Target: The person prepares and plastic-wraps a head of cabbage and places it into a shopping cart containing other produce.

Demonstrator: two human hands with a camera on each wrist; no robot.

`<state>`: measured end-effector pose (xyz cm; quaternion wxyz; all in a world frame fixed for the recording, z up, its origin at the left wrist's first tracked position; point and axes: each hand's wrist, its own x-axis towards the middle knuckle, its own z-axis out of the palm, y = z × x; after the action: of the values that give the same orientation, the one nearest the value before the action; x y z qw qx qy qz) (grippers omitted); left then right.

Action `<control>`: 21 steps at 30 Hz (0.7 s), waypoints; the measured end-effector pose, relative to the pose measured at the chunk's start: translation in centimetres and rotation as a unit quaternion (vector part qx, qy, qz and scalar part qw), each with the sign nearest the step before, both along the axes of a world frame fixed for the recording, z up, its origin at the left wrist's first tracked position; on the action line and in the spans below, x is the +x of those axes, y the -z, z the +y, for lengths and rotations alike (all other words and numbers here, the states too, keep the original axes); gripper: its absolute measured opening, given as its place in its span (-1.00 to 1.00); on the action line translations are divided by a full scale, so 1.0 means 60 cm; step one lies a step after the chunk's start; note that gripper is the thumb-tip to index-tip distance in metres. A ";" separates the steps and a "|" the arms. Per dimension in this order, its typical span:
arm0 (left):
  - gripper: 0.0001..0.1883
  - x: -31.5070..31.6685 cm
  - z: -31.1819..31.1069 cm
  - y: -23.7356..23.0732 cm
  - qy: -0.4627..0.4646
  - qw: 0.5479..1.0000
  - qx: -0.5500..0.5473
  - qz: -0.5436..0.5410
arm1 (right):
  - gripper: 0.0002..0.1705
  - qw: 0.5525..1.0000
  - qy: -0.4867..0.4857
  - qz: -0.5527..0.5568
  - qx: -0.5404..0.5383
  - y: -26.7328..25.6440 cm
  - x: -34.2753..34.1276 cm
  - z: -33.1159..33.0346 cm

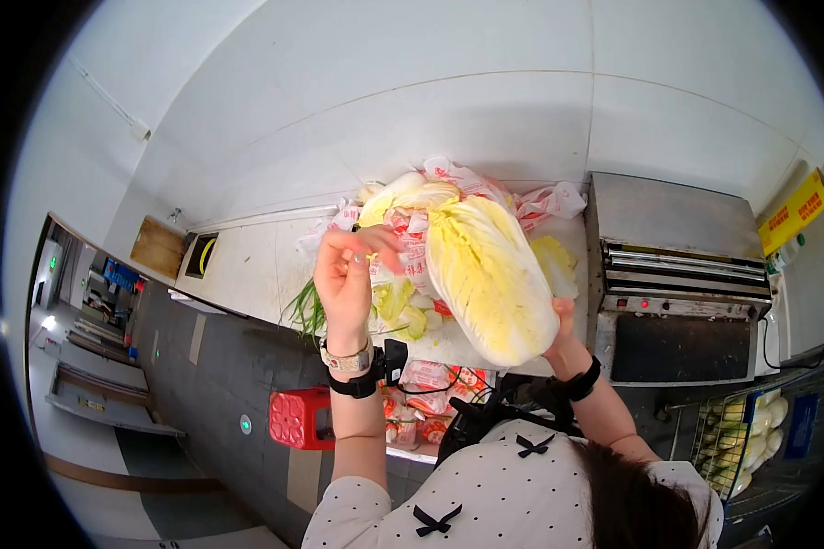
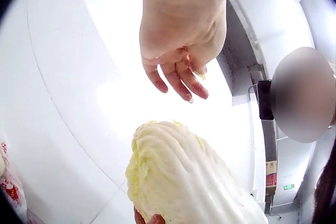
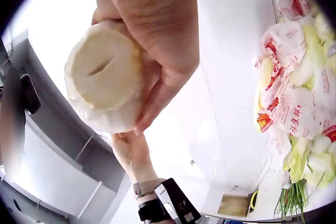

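Note:
A napa cabbage (image 1: 490, 274), pale with yellow leaf tips, is held up above the counter. My right hand (image 1: 563, 325) grips it near the root end; in the right wrist view, thumb and palm wrap around the cut base (image 3: 105, 69). My left hand (image 1: 343, 279) is raised beside the leafy top, fingers loosely bent and apart from the cabbage in the left wrist view. A tiny yellow bit (image 2: 203, 76) shows at one of its fingertips. Below lie loose cabbage leaves (image 1: 398, 306) and another cabbage (image 1: 407, 195) among red-printed plastic bags (image 1: 554, 203).
Green onions (image 1: 308, 309) lie at the counter's front edge. A wrapping machine (image 1: 677, 265) stands to the right. Beneath it is a wire basket (image 1: 728, 439) of vegetables. A red stool (image 1: 300, 419) and packed bags (image 1: 428, 384) sit below the counter.

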<state>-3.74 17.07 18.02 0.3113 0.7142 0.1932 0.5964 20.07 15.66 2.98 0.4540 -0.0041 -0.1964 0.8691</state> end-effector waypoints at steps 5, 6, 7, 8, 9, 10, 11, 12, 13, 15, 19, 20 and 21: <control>-0.92 0.040 -0.005 -0.009 -0.037 0.998 -0.026 0.038 | 0.01 1.000 0.000 -0.006 0.024 -0.007 0.009 0.008; -0.94 0.052 -0.006 -0.015 -0.055 0.996 -0.023 0.066 | 0.02 0.999 -0.002 -0.006 0.035 -0.010 0.010 0.008; -0.94 0.054 -0.002 -0.014 -0.056 0.993 -0.012 0.102 | 0.02 0.999 -0.002 -0.012 0.036 -0.010 0.010 0.008; -0.94 0.055 0.002 -0.012 -0.058 0.989 -0.001 0.138 | 0.03 0.999 -0.004 -0.017 0.037 -0.009 0.010 0.008; -0.92 0.055 0.004 -0.012 -0.059 0.983 0.011 0.174 | 0.03 0.999 -0.005 -0.022 0.038 -0.009 0.010 0.007; -0.90 0.056 0.005 -0.014 -0.084 0.982 0.034 0.167 | 0.03 0.999 -0.002 -0.023 0.043 -0.009 0.009 0.008; -0.90 0.052 0.005 -0.014 -0.101 0.978 0.051 0.177 | 0.03 0.999 0.002 -0.023 0.048 -0.008 0.008 0.009; -0.90 0.044 0.004 -0.011 -0.117 0.973 0.067 0.186 | 0.03 0.998 0.007 -0.023 0.052 -0.006 0.007 0.010; -0.89 0.039 0.004 -0.009 -0.132 0.968 0.083 0.196 | 0.02 0.999 0.014 -0.021 0.045 -0.004 0.006 0.010; -0.85 0.032 0.003 -0.008 -0.116 0.971 0.083 0.190 | 0.01 0.999 0.026 -0.018 0.029 0.001 0.003 0.008; -0.75 0.049 -0.012 -0.017 -0.141 0.967 0.048 0.205 | 0.03 0.999 0.014 -0.029 0.030 0.010 0.002 0.016; -0.73 0.060 -0.020 -0.021 -0.154 0.975 0.003 0.163 | 0.07 0.999 0.012 -0.046 0.024 0.005 0.003 0.014; -0.71 0.073 -0.028 -0.024 -0.167 0.978 -0.041 0.120 | 0.11 0.998 0.010 -0.063 0.017 0.001 0.004 0.012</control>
<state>0.66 15.39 19.48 0.2114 0.7246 0.3698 0.5417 20.29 16.37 2.92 0.4490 -0.0529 -0.2398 0.8591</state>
